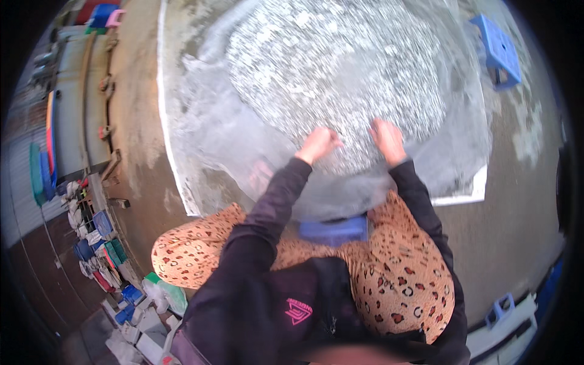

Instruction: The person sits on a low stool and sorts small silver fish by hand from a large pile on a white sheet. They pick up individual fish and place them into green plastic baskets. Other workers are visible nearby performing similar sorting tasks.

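Observation:
A broad heap of small, silvery pieces (pixel 340 61), which look like tiny fish, is spread over a thin grey mesh sheet (pixel 213 121). At the heap's near edge, my left hand (pixel 319 145) is closed, its fingers curled down at the silvery pieces. A short way to its right, my right hand (pixel 387 140) is closed too, fingertips bent in toward the heap. Blur hides what lies between the fingers of either hand. Between my legs stands a blue plastic object (pixel 334 231), partly covered by the near edge of the mesh.
Under the mesh lies a larger sheet with a white border (pixel 170 152). A blue plastic stool (pixel 499 52) stands at the far right. Along the left are a metal-sided structure (pixel 70 103) and a jumble of crates and bags (pixel 143 322). Concrete floor (pixel 140 121) surrounds the sheet.

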Demonstrator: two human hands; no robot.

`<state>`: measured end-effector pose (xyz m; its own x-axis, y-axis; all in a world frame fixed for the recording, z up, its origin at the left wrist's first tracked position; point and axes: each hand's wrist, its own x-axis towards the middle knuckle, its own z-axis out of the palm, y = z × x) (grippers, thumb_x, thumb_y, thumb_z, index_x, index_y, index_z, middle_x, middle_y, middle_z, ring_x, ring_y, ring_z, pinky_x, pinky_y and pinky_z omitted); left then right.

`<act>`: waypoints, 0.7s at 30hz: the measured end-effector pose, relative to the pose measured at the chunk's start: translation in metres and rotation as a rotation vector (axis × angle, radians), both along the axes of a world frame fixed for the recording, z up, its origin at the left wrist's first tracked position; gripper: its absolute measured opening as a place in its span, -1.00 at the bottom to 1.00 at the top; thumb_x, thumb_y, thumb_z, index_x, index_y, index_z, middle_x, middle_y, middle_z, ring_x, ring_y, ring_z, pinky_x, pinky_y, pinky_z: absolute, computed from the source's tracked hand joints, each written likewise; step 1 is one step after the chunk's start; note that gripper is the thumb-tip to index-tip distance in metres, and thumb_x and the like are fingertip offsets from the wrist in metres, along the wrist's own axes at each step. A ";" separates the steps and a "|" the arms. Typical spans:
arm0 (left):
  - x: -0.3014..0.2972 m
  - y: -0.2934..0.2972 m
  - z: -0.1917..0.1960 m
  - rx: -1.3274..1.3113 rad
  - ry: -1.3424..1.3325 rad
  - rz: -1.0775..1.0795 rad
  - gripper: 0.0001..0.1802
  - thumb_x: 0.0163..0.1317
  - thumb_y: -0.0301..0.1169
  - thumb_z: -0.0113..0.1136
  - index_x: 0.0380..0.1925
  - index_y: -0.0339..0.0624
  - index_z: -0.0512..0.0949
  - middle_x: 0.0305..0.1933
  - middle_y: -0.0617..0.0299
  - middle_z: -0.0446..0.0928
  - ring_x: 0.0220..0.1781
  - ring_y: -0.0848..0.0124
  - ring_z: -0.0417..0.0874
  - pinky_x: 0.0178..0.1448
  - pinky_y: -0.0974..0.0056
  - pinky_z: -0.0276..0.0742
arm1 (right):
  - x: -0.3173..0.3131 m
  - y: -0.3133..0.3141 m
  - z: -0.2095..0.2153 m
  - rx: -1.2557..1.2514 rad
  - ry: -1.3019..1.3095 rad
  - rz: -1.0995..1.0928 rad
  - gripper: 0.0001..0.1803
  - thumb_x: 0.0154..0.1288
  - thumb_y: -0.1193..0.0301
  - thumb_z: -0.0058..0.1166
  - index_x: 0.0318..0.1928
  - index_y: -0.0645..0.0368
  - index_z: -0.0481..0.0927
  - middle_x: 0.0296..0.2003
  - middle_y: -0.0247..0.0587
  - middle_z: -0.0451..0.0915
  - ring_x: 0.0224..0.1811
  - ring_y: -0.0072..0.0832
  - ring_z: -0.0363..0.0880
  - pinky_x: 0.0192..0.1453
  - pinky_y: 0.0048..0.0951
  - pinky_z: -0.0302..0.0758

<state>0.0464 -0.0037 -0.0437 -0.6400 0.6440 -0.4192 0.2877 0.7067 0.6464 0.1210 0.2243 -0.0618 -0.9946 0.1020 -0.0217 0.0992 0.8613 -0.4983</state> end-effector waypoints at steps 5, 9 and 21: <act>-0.016 -0.001 0.029 0.259 -0.055 0.151 -0.67 0.25 -0.18 0.01 -0.40 -0.26 0.48 -0.49 -0.03 0.48 -0.40 0.15 0.51 -0.24 0.07 0.41 | -0.006 -0.006 0.005 -0.294 -0.059 -0.161 -0.84 0.08 0.38 0.14 -0.33 0.18 0.62 -0.41 -0.13 0.61 -0.33 -0.22 0.58 -0.18 -0.27 0.48; -0.018 0.005 0.047 0.791 -0.484 0.201 -0.70 0.23 -0.23 -0.04 -0.38 -0.28 0.45 -0.37 0.22 0.41 -0.45 0.50 0.42 -0.47 0.41 0.31 | -0.001 0.005 0.054 -1.655 -0.203 -0.402 -0.87 0.10 0.44 0.06 -0.40 0.12 0.37 -0.59 -0.34 0.39 -0.58 -0.50 0.39 -0.57 -0.55 0.32; 0.014 0.024 0.012 0.093 0.155 0.071 -0.72 0.05 -0.34 0.16 -0.26 -0.28 0.51 -0.36 0.02 0.52 -0.43 0.16 0.59 -0.41 0.15 0.46 | 0.010 0.025 0.073 -2.269 -0.115 -0.507 -0.86 0.13 0.37 -0.15 -0.37 0.19 0.37 -0.47 -0.09 0.41 -0.59 -0.37 0.35 -0.72 -0.53 0.26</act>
<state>0.0601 0.0206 -0.0319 -0.7376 0.6262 -0.2526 0.3404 0.6680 0.6618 0.1309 0.2496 0.0115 -0.8933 -0.0087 -0.4493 0.1366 -0.9577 -0.2531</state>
